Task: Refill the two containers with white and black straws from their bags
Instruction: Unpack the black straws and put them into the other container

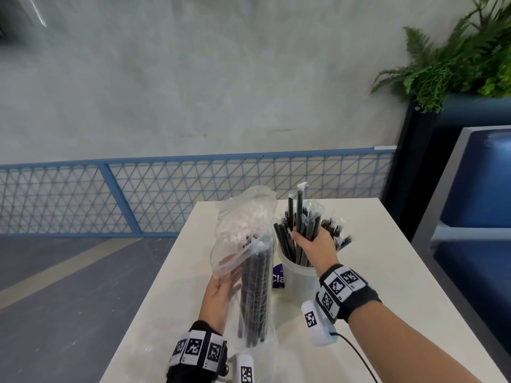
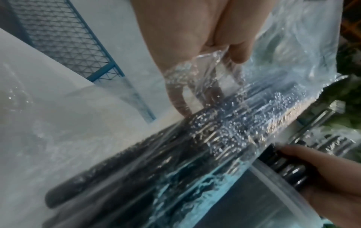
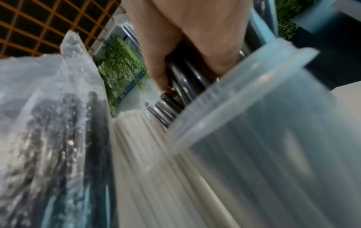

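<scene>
A clear bag of black straws (image 1: 255,286) stands upright on the white table (image 1: 387,272). My left hand (image 1: 224,286) pinches its open rim, with the fingers (image 2: 197,80) inside the plastic over the black straws in the bag (image 2: 156,155). To its right is a translucent container (image 1: 300,283) holding black straws. My right hand (image 1: 313,243) grips a bunch of black straws (image 1: 300,214) whose lower ends sit in that container (image 3: 254,95). The right wrist view shows the fist (image 3: 195,38) round the dark straws (image 3: 181,88). White straws (image 1: 249,217) in clear plastic stand behind the bag.
A purple label (image 1: 278,279) shows between bag and container. The table's left edge (image 1: 154,286) drops to grey floor. A blue mesh railing (image 1: 166,197) runs behind. A blue bench (image 1: 475,244) and a dark planter with ferns (image 1: 456,64) stand at the right.
</scene>
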The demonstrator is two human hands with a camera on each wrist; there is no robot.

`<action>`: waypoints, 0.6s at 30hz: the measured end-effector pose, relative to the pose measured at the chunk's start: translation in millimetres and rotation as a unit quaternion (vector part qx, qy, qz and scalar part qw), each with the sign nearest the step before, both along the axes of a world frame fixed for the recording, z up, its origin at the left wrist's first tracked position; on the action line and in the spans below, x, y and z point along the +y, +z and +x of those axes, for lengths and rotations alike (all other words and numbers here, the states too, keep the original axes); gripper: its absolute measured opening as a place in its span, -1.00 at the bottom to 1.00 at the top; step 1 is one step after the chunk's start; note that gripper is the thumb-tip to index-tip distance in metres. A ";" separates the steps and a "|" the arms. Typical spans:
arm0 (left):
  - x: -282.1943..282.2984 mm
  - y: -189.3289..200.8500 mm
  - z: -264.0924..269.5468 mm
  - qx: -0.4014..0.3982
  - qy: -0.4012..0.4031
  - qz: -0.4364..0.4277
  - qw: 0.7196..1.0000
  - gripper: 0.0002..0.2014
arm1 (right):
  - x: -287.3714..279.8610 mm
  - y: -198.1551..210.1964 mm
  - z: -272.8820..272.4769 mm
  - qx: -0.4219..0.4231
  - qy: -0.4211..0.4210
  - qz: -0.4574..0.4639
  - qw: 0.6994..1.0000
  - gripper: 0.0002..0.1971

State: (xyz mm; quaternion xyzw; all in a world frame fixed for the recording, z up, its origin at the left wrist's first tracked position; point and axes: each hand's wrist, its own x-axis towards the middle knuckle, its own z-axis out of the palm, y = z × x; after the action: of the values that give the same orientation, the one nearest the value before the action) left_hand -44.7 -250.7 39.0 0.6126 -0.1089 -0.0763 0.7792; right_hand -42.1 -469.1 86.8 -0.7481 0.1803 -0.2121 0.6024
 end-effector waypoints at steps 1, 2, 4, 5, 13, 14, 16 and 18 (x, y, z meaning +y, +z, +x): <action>-0.5 -1.5 -1.9 -0.003 0.000 0.018 1.000 -0.64 | -0.6 -3.0 -1.5 0.012 0.006 -0.006 1.000 -0.78; -1.0 -2.1 -4.5 -0.008 -0.005 0.037 0.999 -0.64 | -1.3 -4.6 -2.3 0.013 0.004 -0.010 1.000 -0.78; -3.3 -2.7 -9.9 -0.006 -0.009 0.053 0.999 -0.65 | 0.0 2.7 -6.2 -0.019 -0.018 -0.014 1.000 -0.77; -4.3 -3.0 -12.6 -0.001 -0.006 0.054 0.999 -0.68 | 1.0 9.5 -8.1 -0.054 -0.033 -0.017 0.998 -0.70; -9.2 -10.8 -14.8 0.030 0.020 0.043 0.998 -0.68 | -1.9 63.4 2.0 -0.226 -0.012 -0.249 0.942 -0.43; -9.4 -11.4 -14.0 0.031 0.020 0.038 0.999 -0.67 | -3.0 61.3 4.2 -0.209 0.000 -0.295 0.933 -0.54; -8.9 -13.1 -12.7 0.033 0.021 0.033 0.999 -0.66 | -4.0 49.6 5.8 -0.154 0.024 -0.338 0.928 -0.73; -8.3 -14.7 -11.8 0.030 0.020 0.035 0.999 -0.66 | -3.7 33.3 3.6 -0.104 0.042 -0.342 0.933 -0.75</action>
State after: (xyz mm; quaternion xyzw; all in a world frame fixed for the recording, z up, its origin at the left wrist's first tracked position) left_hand -56.5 -259.0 24.3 0.6391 -0.0701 -0.0828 0.7614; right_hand -38.5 -472.8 120.1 -0.8894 0.0012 -0.3123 0.3339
